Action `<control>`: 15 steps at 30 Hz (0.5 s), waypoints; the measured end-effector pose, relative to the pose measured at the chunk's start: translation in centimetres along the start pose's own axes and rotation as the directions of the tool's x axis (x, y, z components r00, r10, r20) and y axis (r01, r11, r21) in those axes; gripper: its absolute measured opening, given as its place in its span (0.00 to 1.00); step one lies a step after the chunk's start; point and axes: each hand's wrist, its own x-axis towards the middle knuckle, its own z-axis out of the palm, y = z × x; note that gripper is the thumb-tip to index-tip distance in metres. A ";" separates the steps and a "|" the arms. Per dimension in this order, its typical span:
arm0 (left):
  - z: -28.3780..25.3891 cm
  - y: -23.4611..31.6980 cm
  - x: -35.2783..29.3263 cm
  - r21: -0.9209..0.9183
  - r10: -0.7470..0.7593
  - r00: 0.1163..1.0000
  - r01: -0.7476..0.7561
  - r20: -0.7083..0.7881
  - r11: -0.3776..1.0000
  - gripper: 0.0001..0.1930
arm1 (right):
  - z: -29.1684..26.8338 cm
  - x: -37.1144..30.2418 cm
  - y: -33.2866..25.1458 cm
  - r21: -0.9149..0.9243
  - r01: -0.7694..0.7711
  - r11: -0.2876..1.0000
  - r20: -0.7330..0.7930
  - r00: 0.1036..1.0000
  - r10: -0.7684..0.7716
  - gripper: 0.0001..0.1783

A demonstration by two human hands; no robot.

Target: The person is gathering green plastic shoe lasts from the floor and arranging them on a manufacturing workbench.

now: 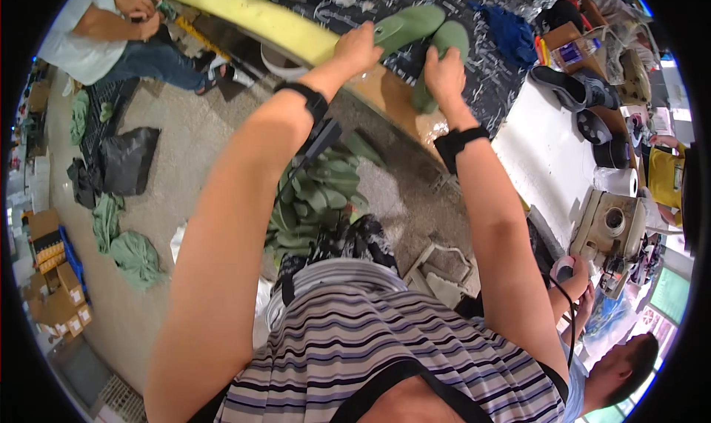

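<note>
At the far middle of the view, two flat green shoe soles lie over a black patterned cloth [492, 60] on the table. My left hand [358, 49] is closed on the near end of the left green sole [415, 27], which points away to the right. My right hand [446, 75] grips the right green sole [453, 36] around its middle; the sole's lower end shows beneath the hand, by the table edge. The two soles come close together at their far ends. Fingertips of both hands are partly hidden. A dark band circles each wrist.
Below the table, a heap of green soles [326, 190] lies near my legs. A yellow board [252, 15] runs along the table's left. Shoes [559, 90], a sewing machine [611, 227] and a person [618, 371] are at right; another person [96, 38] stands far left.
</note>
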 end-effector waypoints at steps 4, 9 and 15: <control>1.5 0.6 2.1 -0.018 0.033 0.999 -0.033 -0.011 0.999 0.24 | 3.2 2.3 -1.5 0.075 -0.043 0.996 -0.101 0.994 0.050 0.29; -0.2 -7.9 1.7 -0.746 0.138 0.986 -0.027 0.088 0.666 0.33 | 8.1 5.0 -7.4 0.116 -0.041 0.992 -0.093 0.994 0.052 0.26; 1.2 -12.1 -11.4 -0.572 -0.056 0.934 0.262 0.352 0.777 0.25 | 7.9 17.8 9.7 0.202 0.267 0.942 -0.113 0.962 -0.249 0.20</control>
